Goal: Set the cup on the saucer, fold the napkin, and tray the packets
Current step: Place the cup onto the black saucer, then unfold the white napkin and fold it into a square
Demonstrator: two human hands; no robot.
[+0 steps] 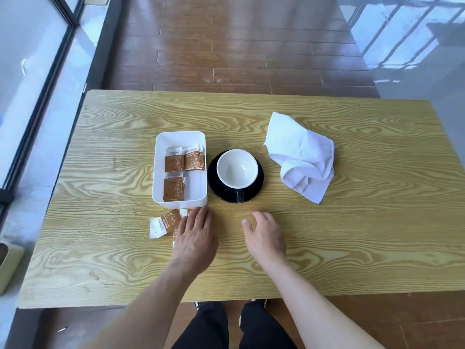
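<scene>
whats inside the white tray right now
The white tray holds brown-and-white packets in three small stacks, two at the far end and one nearer. How many lie under each top packet is hidden. More packets still lie outside by the left hand.

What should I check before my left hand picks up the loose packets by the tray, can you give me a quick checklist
1. Cup on saucer: ok.
2. Tray has free space for more packets: ok.
3. Left hand on the loose packets: ok, lying flat, not gripping.
4. Number of packets under the hand: cannot tell.
5. Right hand free: ok.
6. Napkin folded: not ok, crumpled.
</scene>
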